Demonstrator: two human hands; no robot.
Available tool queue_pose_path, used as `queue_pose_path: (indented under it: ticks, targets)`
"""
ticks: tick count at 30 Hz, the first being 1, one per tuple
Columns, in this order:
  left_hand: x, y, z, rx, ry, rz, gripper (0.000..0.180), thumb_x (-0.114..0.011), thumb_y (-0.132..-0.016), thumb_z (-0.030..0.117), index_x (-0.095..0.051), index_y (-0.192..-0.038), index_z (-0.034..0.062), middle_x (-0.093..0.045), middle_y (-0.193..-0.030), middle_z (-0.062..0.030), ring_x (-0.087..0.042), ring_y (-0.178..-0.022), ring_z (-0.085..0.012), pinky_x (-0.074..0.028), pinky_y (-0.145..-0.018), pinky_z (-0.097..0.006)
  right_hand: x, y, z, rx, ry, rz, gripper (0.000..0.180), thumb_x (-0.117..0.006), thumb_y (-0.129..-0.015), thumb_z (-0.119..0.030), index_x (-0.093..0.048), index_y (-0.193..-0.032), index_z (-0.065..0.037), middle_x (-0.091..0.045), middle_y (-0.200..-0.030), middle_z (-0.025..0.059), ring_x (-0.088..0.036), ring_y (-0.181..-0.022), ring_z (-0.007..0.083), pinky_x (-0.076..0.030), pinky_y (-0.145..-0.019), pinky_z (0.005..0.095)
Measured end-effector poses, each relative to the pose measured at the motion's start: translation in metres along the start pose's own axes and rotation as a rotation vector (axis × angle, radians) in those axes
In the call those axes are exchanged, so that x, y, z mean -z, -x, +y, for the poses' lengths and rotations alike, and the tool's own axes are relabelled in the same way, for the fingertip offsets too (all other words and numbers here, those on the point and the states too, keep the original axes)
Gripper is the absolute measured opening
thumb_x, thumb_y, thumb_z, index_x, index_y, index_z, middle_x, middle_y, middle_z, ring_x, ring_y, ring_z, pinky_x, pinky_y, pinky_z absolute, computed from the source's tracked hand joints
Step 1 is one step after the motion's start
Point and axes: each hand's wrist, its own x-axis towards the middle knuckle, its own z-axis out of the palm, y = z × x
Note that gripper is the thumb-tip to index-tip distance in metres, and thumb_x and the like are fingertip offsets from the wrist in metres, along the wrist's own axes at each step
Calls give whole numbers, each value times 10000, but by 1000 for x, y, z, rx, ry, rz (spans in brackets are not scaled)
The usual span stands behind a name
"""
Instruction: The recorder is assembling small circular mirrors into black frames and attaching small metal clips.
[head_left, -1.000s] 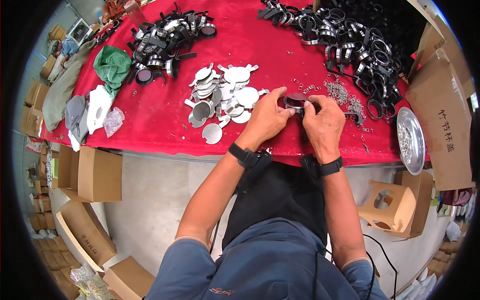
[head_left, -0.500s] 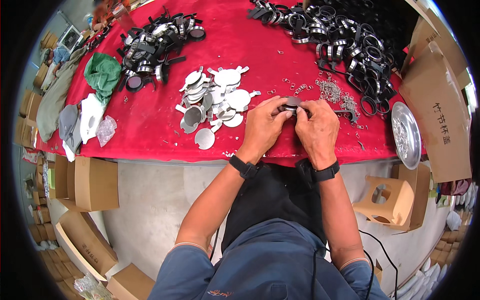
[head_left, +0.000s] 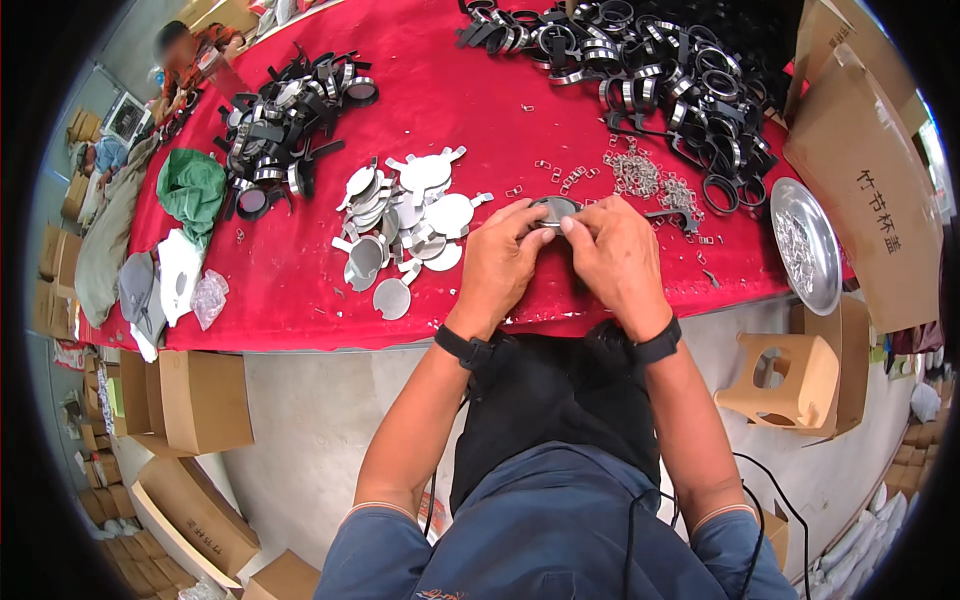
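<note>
Pile of black-and-silver rings (head_left: 285,130), left on red cloth (head_left: 430,110) | silver tabbed discs (head_left: 425,175), heaped left of hands | left hand (head_left: 497,262), thumb and fingers gripping near edge | dark-rimmed grey disc (head_left: 557,212), between both hands' fingertips | right hand (head_left: 622,258), thumb touching disc, fingers curled | metal clips (head_left: 633,172), beyond right hand

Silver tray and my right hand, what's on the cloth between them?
The head view shows a few loose metal clips, a small dark scrap and a black curved piece between your right hand and the silver tray.
</note>
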Motion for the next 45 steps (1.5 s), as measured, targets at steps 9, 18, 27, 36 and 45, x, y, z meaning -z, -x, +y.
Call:
queue_pose_path:
  ticks: [9, 18, 27, 36, 45]
  targets:
    - [9, -2, 5, -55, -200, -26, 266, -824, -980, 58, -827, -1239, -1, -767, -1327, -207, -820, -959, -283, -659, -893, -384, -18, -2, 7, 160, 2, -32, 257, -696, -1050, -242, -809, -974, -24, -737, -1026, 157, -737, -1013, 381, -612, -880, 524]
    - [2, 6, 27, -322, -415, -100, 419, -800, -931, 63, -726, -1336, -19, -735, -1319, -257, -695, -1262, -453, -558, -1100, -509, -15, 0, 8, 122, -86, -66, 276, -648, -1099, -211, -788, -1034, 19, -703, -1059, 205, -714, -1012, 421, -602, -892, 532]
    - [-8, 3, 44, -239, -437, -104, 551, -933, -815, 168, -693, -1279, -8, -746, -1246, -221, -725, -1166, -409, -576, -1029, -470, 20, 6, 59, 125, -426, 2, 246, -686, -1073, -158, -789, -1222, 8, -796, -1188, 237, -768, -1126, 414, -614, -991, 500]
    - [6, -10, 44, -231, -388, -150, 611, -958, -745, 140, -704, -1281, -5, -746, -1265, -200, -726, -1147, -401, -578, -1032, -465, 69, 30, 108, -168, -125, -29, 204, -785, -969, -101, -839, -1144, -10, -818, -1049, 199, -793, -989, 397, -618, -898, 465]
    - [6, -11, 49, -154, -375, -172, 611, -965, -729, 122, -721, -1277, 4, -747, -1272, -195, -727, -1137, -379, -582, -1036, -463, 43, 23, 102, -93, 39, -58, 195, -800, -957, -89, -842, -1144, -51, -769, -1027, 188, -757, -986, 425, -595, -885, 512]
